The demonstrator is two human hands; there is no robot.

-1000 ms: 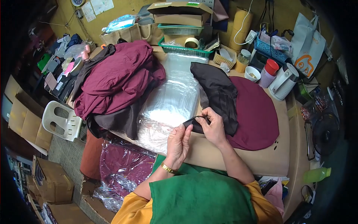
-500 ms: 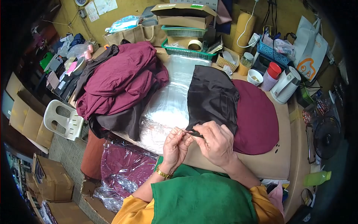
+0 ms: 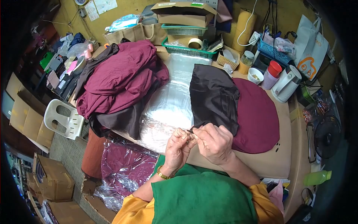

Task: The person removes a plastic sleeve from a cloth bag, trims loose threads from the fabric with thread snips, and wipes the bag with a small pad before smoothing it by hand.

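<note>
Both my hands meet at the near corner of a piece of black fabric [image 3: 214, 97], which lies on the table over a maroon fabric piece [image 3: 258, 115]. My left hand [image 3: 178, 146], with a gold watch at the wrist, pinches the tip of that corner. Right beside it, my right hand [image 3: 215, 143] has its fingers closed on the same black edge. The exact pinch point is tiny and partly covered by my fingers. Left of the fabric lies a stack of clear plastic sheets [image 3: 169, 100].
A large heap of maroon cloth [image 3: 117, 78] covers the table's left side. Plastic-wrapped maroon fabric [image 3: 126, 168] sits below the edge, near a white chair [image 3: 64, 119]. Green baskets [image 3: 188, 50], a small bowl [image 3: 255, 76] and an electric kettle [image 3: 286, 84] line the back.
The black fabric's left edge has shifted slightly to the right. My hands stay together at its corner, with small changes in the fingers' positions.
</note>
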